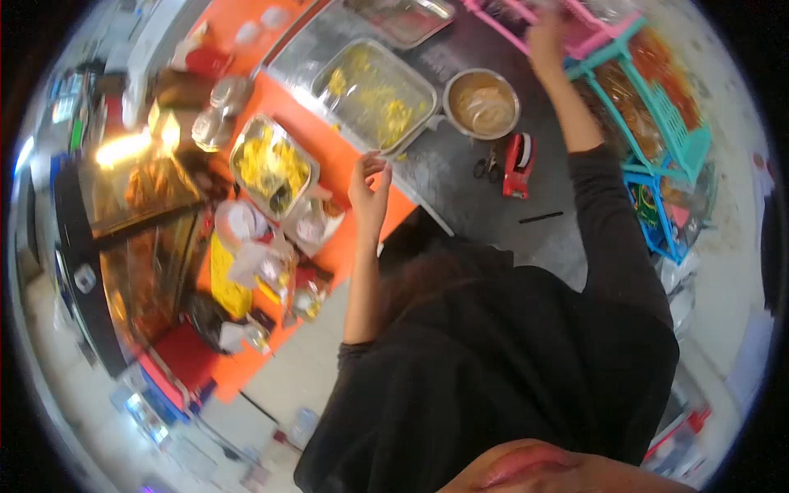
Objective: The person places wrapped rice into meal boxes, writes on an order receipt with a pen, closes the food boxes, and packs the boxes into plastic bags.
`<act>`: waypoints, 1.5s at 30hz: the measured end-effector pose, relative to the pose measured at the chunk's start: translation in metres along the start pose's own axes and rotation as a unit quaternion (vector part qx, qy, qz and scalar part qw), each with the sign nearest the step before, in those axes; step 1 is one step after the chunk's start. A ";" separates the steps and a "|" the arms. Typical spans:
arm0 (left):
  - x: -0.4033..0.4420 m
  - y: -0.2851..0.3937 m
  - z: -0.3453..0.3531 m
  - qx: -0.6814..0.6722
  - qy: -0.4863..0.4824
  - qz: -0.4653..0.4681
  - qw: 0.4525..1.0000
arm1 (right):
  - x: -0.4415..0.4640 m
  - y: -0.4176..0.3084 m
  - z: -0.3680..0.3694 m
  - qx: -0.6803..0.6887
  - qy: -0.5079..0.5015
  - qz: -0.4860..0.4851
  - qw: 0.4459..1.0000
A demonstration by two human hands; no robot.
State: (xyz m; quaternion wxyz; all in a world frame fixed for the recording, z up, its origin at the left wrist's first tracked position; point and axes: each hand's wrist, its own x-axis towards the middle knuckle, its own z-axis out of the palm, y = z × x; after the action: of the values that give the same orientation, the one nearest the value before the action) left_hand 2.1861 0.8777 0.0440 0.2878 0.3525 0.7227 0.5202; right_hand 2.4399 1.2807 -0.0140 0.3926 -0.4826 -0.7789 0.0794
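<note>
Here, left hand [370, 185], fingers loosely spread.
Steel tray [386, 86] at its twelve o'clock; right hand [546, 41], one o'clock, by pink basket [595, 33], grip unclear.

The right hand [546, 39] is at the pink basket [593, 34], its grip too blurred to read. The left hand [370, 185], fingers loosely parted, is near the corner of a metal tray [362, 107] streaked with yellow food [396, 119]. Beside that tray on the grey desk [468, 197] sits a metal bowl [452, 89] with brownish contents [485, 108]; near it lie scissors [488, 168] and a red stapler [518, 168]. A teal basket [670, 119] adjoins the pink one.
</note>
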 end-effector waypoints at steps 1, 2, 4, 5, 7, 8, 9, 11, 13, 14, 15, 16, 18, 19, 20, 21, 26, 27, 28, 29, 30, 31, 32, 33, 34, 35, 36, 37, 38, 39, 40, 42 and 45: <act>-0.018 -0.024 -0.014 0.026 -0.011 -0.052 0.998 | 0.012 0.036 0.012 0.096 0.032 0.124 0.987; -0.040 -0.043 -0.027 0.039 0.010 -0.065 0.997 | 0.014 0.027 -0.001 -0.192 -0.124 0.087 0.970; -0.087 -0.089 -0.053 0.072 0.017 -0.126 0.989 | 0.015 0.023 -0.015 -0.481 -0.129 -0.029 0.867; -0.107 -0.107 -0.065 0.101 0.007 -0.177 0.979 | 0.008 0.016 -0.017 -0.423 -0.103 -0.016 0.900; -0.139 -0.132 -0.084 0.112 0.019 -0.207 0.972 | -0.013 -0.019 -0.044 -0.258 -0.122 0.043 0.957; -0.153 -0.138 -0.093 0.120 0.018 -0.226 0.967 | -0.028 -0.046 -0.069 -0.154 -0.158 0.101 0.970; -0.162 -0.138 -0.100 0.116 0.027 -0.233 0.965 | -0.062 -0.062 -0.094 -0.145 -0.128 0.080 0.978; -0.159 -0.127 -0.111 0.109 0.092 -0.235 0.962 | -0.145 -0.087 -0.134 -0.180 -0.033 0.133 0.974; -0.143 -0.115 -0.108 0.068 0.117 -0.238 0.962 | -0.237 -0.095 -0.151 -0.254 -0.013 0.234 0.938; -0.129 -0.117 -0.098 0.106 0.104 -0.160 0.976 | -0.290 -0.078 -0.153 -0.287 -0.102 0.267 0.914; -0.113 -0.115 -0.084 0.143 0.093 -0.080 0.982 | -0.365 -0.022 -0.142 -0.303 -0.163 0.263 0.901; -0.089 -0.107 -0.061 0.108 0.023 -0.053 0.993 | -0.403 -0.019 -0.139 -0.200 -0.206 0.291 0.912; -0.042 -0.071 -0.007 0.163 -0.072 0.095 0.979 | -0.423 -0.047 -0.124 -0.240 -0.189 0.300 0.904; -0.012 -0.066 0.023 0.199 -0.073 0.223 0.951 | -0.424 -0.064 -0.122 -0.247 -0.181 0.299 0.904; 0.011 -0.051 0.050 0.258 -0.108 0.203 0.938 | -0.420 -0.077 -0.120 -0.247 -0.151 0.299 0.909; 0.033 -0.038 0.072 0.316 -0.140 0.184 0.920 | -0.412 -0.084 -0.119 -0.246 -0.122 0.299 0.914; 0.098 -0.069 0.128 0.431 -0.105 0.335 0.831 | -0.424 -0.059 -0.134 -0.235 -0.203 0.380 0.871; 0.093 -0.078 0.123 0.417 -0.065 0.452 0.786 | -0.426 -0.062 -0.142 -0.191 -0.254 0.431 0.845; 0.080 -0.082 0.110 0.419 -0.070 0.443 0.789 | -0.433 -0.053 -0.153 -0.192 -0.264 0.432 0.841; 0.062 -0.086 0.092 0.417 -0.069 0.506 0.752 | -0.440 -0.044 -0.166 0.030 -0.193 0.517 0.833; 0.045 -0.089 0.071 0.411 -0.067 0.569 0.709 | -0.449 -0.043 -0.174 0.249 -0.104 0.574 0.773; 0.026 -0.113 0.054 0.437 -0.058 0.552 0.708 | -0.449 -0.060 -0.186 0.248 -0.111 0.580 0.768; 0.007 -0.142 0.037 0.463 -0.046 0.537 0.704 | -0.433 -0.095 -0.204 0.449 -0.014 0.589 0.672; -0.012 -0.156 0.013 0.482 -0.048 0.485 0.729 | -0.422 -0.126 -0.211 0.624 0.087 0.564 0.534; -0.027 -0.164 -0.007 0.499 -0.047 0.433 0.749 | -0.421 -0.145 -0.206 0.626 0.086 0.566 0.529; -0.039 -0.175 -0.015 0.503 -0.049 0.432 0.747 | -0.423 -0.162 -0.200 0.628 0.112 0.535 0.554; -0.051 -0.188 -0.020 0.549 -0.050 0.330 0.766 | -0.426 -0.175 -0.194 0.626 0.136 0.503 0.580; -0.061 -0.190 -0.024 0.587 -0.051 0.222 0.777 | -0.428 -0.187 -0.183 0.624 0.134 0.506 0.580; -0.068 -0.193 -0.023 0.555 -0.050 0.178 0.811 | -0.428 -0.196 -0.169 0.705 0.129 0.483 0.502; -0.076 -0.183 -0.020 0.553 -0.052 0.172 0.814 | -0.427 -0.204 -0.155 0.776 0.123 0.455 0.419; -0.082 -0.169 -0.018 0.436 -0.030 0.105 0.893 | -0.422 -0.215 -0.140 0.773 0.120 0.459 0.421; -0.086 -0.180 -0.007 0.270 -0.023 0.016 0.962 | -0.402 -0.239 -0.112 0.810 0.061 0.468 0.347; -0.078 -0.164 -0.039 0.420 -0.035 0.132 0.897 | -0.379 -0.252 -0.066 0.792 -0.070 0.498 0.347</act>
State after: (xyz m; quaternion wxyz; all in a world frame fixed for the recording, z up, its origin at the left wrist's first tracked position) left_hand 2.1668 0.7583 -0.0970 0.0667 0.5503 0.8106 0.1887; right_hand 2.3976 0.8236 -0.0452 0.4243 -0.2385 0.0058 0.8735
